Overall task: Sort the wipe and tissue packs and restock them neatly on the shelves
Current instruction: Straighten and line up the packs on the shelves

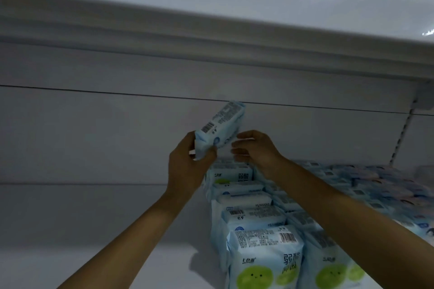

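The left hand grips the lower end of a pale blue pack, thumb across its front, and holds it tilted in the air with the barcode side facing out. Just right of it, the right hand hangs with loosely bent fingers that close on nothing; whether its thumb touches the pack's edge cannot be told. Directly under both hands a row of upright packs runs back toward the wrists, and the right forearm crosses over it. Right of that arm, more packs lie flat, blurred. Left of the left arm the shelf is bare white. Behind the hands stands the back panel, and the upper shelf hangs above them.
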`<state>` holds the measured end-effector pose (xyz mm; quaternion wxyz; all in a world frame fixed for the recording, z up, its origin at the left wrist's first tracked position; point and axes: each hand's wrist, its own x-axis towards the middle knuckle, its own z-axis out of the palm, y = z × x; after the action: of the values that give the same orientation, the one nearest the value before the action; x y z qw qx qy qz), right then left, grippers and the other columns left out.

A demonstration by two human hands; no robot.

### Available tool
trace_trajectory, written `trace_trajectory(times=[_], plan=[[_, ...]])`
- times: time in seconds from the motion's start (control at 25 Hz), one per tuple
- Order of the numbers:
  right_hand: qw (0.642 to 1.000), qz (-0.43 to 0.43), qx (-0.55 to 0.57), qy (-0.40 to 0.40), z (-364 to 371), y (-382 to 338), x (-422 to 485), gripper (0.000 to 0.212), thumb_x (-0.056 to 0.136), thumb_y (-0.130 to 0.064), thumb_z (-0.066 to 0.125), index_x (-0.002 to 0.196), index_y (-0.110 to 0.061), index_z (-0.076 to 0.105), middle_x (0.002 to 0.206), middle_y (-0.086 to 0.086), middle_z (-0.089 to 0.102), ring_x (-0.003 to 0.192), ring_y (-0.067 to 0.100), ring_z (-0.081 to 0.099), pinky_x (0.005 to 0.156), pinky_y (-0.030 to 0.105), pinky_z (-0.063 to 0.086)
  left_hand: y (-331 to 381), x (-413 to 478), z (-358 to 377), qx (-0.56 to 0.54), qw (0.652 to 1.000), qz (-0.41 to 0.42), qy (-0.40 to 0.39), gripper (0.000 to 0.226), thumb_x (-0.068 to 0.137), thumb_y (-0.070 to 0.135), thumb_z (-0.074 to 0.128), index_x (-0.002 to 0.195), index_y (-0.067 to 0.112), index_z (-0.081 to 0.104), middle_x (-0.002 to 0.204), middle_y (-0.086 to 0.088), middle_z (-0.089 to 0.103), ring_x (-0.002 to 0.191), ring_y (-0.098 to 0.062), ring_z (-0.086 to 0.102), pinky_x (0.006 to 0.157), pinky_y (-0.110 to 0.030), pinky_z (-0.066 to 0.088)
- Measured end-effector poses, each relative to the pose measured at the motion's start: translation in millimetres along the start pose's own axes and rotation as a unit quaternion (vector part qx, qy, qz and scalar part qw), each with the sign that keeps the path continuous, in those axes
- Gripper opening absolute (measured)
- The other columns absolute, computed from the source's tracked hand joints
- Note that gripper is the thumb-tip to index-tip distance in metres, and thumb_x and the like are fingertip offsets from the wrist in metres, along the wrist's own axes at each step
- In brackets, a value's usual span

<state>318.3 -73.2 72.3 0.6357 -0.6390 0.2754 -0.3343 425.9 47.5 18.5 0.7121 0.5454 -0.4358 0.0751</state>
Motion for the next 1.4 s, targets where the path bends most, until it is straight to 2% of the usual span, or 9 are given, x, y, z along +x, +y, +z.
trace_trajectory(times=[0.16, 0.28, 0.44, 0.6, 0.68, 0.84, 0.96, 1.12, 1.4], plan=[[0.996, 0.001, -0.034, -0.087, 5, -21, -6, 0.057, 0.074, -0.061, 0.064, 0.101, -0.011, 0.066, 0.097, 0.011, 0.072, 0.087, 0.024, 0.070, 0.076, 0.037, 0.059, -11, 4, -11, 0.182, 0.974, 0.121, 0.066, 0.047, 0.073, 0.047, 0.065, 0.113, 0.021, 0.063, 0.103, 0.007, 0.056, 0.092, -0.009, 0.052, 0.067, -0.012, 0.039], [0.981, -0.076, -0.134, -0.120, 17, -36, -2, 0.031, 0.079, -0.032, 0.076, 0.102, -0.012, 0.066, 0.108, 0.011, 0.071, 0.091, 0.021, 0.069, 0.082, 0.037, 0.057, -16, 2, -6, 0.254, 0.942, 0.217, -0.026, 0.049, 0.078, 0.046, 0.064, 0.115, 0.015, 0.064, 0.109, 0.000, 0.055, 0.099, -0.010, 0.048, 0.075, -0.013, 0.039], [0.957, -0.135, -0.201, -0.163, -2, -36, 18, 0.045, 0.077, -0.009, 0.077, 0.117, -0.012, 0.054, 0.117, 0.007, 0.064, 0.103, 0.022, 0.065, 0.088, 0.039, 0.055, -31, -22, -13, 0.123, 0.990, 0.015, -0.066, 0.025, 0.085, 0.046, 0.053, 0.092, 0.023, 0.062, 0.088, 0.013, 0.065, 0.079, -0.001, 0.061, 0.070, -0.018, 0.048], [0.789, -0.145, -0.537, -0.260, -15, 6, 24, 0.022, 0.084, -0.019, 0.073, 0.100, -0.019, 0.057, 0.102, -0.003, 0.057, 0.091, 0.014, 0.056, 0.079, 0.030, 0.047, -41, -50, -7, 0.098, 0.984, -0.091, -0.121, 0.024, 0.090, 0.039, 0.054, 0.082, 0.024, 0.070, 0.079, 0.008, 0.072, 0.072, -0.002, 0.067, 0.065, -0.023, 0.051], [0.710, -0.159, -0.631, -0.271, -22, 25, 25, 0.029, 0.090, -0.017, 0.064, 0.119, -0.013, 0.059, 0.110, -0.003, 0.052, 0.098, 0.015, 0.051, 0.085, 0.028, 0.043, -39, -56, -5, 0.094, 0.986, -0.099, -0.093, 0.014, 0.092, 0.018, 0.061, 0.081, 0.025, 0.068, 0.080, 0.011, 0.071, 0.070, -0.002, 0.065, 0.060, -0.012, 0.045], [0.784, -0.239, -0.540, -0.191, -32, 29, 14, 0.021, 0.091, -0.018, 0.063, 0.111, -0.012, 0.064, 0.102, 0.003, 0.064, 0.091, 0.018, 0.061, 0.085, 0.038, 0.051, -44, -62, -6, 0.053, 0.985, -0.158, -0.054, 0.011, 0.093, 0.012, 0.060, 0.083, 0.014, 0.064, 0.080, 0.006, 0.069, 0.067, -0.005, 0.066, 0.061, -0.016, 0.051], [0.797, -0.127, -0.544, -0.231, -39, 27, 11, 0.022, 0.096, -0.021, 0.055, 0.104, -0.008, 0.070, 0.106, 0.005, 0.070, 0.096, 0.017, 0.064, 0.091, 0.031, 0.050, -48, -67, -7, 0.015, 0.976, -0.202, -0.084, 0.020, 0.095, 0.008, 0.053, 0.080, 0.009, 0.066, 0.075, 0.003, 0.071, 0.071, -0.008, 0.066, 0.065, -0.021, 0.055], [0.917, -0.095, -0.350, -0.167, -54, 9, 6, 0.019, 0.096, -0.004, 0.049, 0.103, -0.002, 0.067, 0.102, 0.010, 0.068, 0.087, 0.014, 0.066, 0.081, 0.017, 0.052, -48, -71, -8, -0.004, 0.973, -0.206, -0.102, 0.028, 0.095, 0.002, 0.047, 0.082, 0.013, 0.069, 0.080, 0.008, 0.072, 0.077, -0.007, 0.066, 0.067, -0.016, 0.052], [0.945, -0.111, -0.277, -0.137, -74, 9, -10, 0.011, 0.092, -0.011, 0.060, 0.101, -0.016, 0.066, 0.095, 0.001, 0.072, 0.086, 0.011, 0.068, 0.080, 0.024, 0.054, -42, -77, -3, -0.003, 0.971, -0.202, -0.128, 0.032, 0.096, 0.002, 0.045, 0.087, 0.022, 0.068, 0.084, 0.012, 0.071, 0.075, 0.000, 0.064, 0.065, -0.012, 0.049]])
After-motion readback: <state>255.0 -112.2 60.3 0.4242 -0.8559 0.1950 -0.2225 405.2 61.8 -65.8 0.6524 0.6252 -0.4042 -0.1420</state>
